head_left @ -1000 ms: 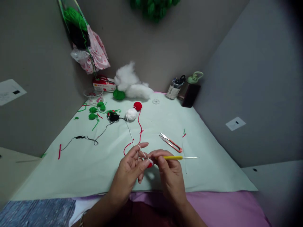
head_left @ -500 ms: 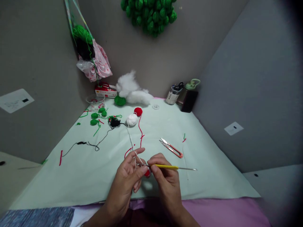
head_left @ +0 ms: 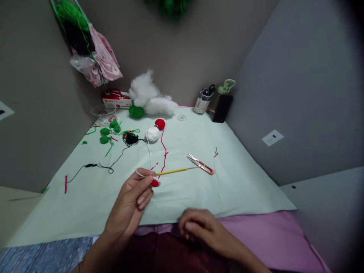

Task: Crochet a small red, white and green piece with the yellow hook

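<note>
My left hand [head_left: 129, 199] pinches a small red and white crochet piece [head_left: 155, 182] and a crochet hook [head_left: 173, 171] with a yellow grip. The hook points right, its metal shaft passing over the thread snips. White yarn loops over the left index finger and runs up to a white yarn ball [head_left: 152, 134]. Lower down, at the table's front edge, my right hand [head_left: 199, 225] is apart from the work. Its fingers are curled and slightly blurred, and I see nothing in them. Thread snips [head_left: 206, 168] with orange handles lie on the table.
A red yarn ball [head_left: 160, 124], black yarn [head_left: 131, 138] and small green balls [head_left: 105, 131] lie on the pale table cover. White stuffing [head_left: 153, 96], a red and white box [head_left: 117, 100], a pen cup [head_left: 201, 105] and a bottle [head_left: 226, 87] stand at the back.
My right hand has let go of the crochet hook and dropped toward the front edge. My left hand now holds the hook with the crochet piece. The view has shifted somewhat.
</note>
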The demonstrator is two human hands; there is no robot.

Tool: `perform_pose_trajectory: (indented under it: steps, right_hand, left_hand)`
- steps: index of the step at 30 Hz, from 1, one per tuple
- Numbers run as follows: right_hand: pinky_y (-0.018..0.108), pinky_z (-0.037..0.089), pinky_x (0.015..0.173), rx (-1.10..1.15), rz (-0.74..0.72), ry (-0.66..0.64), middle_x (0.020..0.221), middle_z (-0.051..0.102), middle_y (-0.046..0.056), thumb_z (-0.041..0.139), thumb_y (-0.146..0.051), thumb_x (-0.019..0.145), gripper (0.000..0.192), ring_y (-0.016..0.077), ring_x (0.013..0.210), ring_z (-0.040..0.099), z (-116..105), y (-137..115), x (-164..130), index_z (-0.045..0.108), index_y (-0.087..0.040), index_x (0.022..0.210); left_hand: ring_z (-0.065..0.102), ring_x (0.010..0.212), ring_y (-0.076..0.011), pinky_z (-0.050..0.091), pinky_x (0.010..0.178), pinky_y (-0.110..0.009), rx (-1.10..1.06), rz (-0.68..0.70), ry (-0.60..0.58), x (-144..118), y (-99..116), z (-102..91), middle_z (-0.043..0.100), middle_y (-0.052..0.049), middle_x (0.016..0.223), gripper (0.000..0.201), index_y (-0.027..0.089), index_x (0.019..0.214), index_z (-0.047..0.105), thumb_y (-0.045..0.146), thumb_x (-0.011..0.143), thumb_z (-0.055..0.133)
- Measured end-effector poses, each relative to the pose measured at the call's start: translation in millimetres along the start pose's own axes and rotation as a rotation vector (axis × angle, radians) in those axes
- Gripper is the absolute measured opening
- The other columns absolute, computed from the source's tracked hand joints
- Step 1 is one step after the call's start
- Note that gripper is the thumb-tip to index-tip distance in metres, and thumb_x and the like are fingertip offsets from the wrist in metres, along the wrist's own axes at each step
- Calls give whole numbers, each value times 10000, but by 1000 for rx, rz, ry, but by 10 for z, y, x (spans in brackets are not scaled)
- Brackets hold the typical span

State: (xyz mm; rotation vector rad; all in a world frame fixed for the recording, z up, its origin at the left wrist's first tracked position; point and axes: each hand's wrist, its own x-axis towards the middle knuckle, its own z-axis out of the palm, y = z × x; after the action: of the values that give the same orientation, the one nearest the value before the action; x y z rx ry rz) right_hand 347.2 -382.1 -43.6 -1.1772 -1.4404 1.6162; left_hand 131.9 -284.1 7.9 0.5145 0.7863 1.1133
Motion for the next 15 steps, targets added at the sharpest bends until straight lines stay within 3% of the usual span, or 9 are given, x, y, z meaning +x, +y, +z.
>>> perform_pose_trajectory:
  steps: [1, 3, 6, 7, 10, 13, 15]
  right_hand:
    - [277, 492, 719, -88, 89, -99, 868, 724, 37, 548, -452, 1026, 331, 161, 766, 632, -70, 92, -148, 774, -216, 978]
    - [296, 501, 750, -263, 232, -157, 843, 749, 27, 563, -437, 1015, 311, 178, 766, 652, -178, 293, -397, 782, -229, 937]
    - [362, 533, 831, -518, 315, 22, 965, 778, 64, 525, -461, 1022, 332, 245, 888, 700, -230, 596, -535, 768, -235, 1040]
    - [405, 535, 903, -552, 320, 54, 1052, 784, 89, 532, -484, 1016, 353, 276, 972, 713, -220, 682, -515, 756, -234, 1128]
    - [441, 551, 942, -511, 299, 130, 1088, 791, 97, 486, -508, 1031, 382, 302, 1036, 734, -159, 858, -378, 743, -257, 1159]
    - [409, 575, 940, -449, 206, 201, 1107, 801, 78, 515, -460, 1028, 342, 278, 1044, 744, -131, 802, -345, 723, -280, 1232]
    - [384, 589, 928, -454, 148, 181, 1088, 815, 67, 578, -396, 1004, 311, 263, 1011, 754, -147, 562, -417, 726, -280, 1252]
  left_hand:
    - [289, 412, 25, 261, 367, -94, -3, 5, 6, -4, 30, -27, 647, 45, 725, 285, 140, 815, 702, 217, 692, 948]
    - [285, 405, 18, 272, 368, -92, -5, 3, 3, -11, 56, -69, 593, 67, 648, 266, 140, 814, 712, 216, 701, 941]
    - [267, 396, 11, 277, 369, -89, -4, -4, -18, -10, 30, -83, 522, 89, 567, 237, 140, 813, 713, 211, 720, 920]
    - [268, 395, 13, 276, 369, -89, -5, -5, -26, -7, 17, -76, 556, 77, 589, 232, 141, 813, 709, 206, 725, 913]
    - [283, 395, 25, 277, 370, -88, 3, -20, -53, -2, -12, -45, 684, 14, 718, 222, 140, 824, 701, 201, 738, 896]
    - [284, 387, 30, 268, 367, -84, 11, -44, -70, -14, -23, -16, 681, 14, 707, 228, 138, 817, 697, 205, 739, 901]
    - [289, 387, 33, 264, 366, -82, 7, -58, -77, -28, -32, 6, 673, 23, 711, 240, 139, 807, 691, 204, 732, 909]
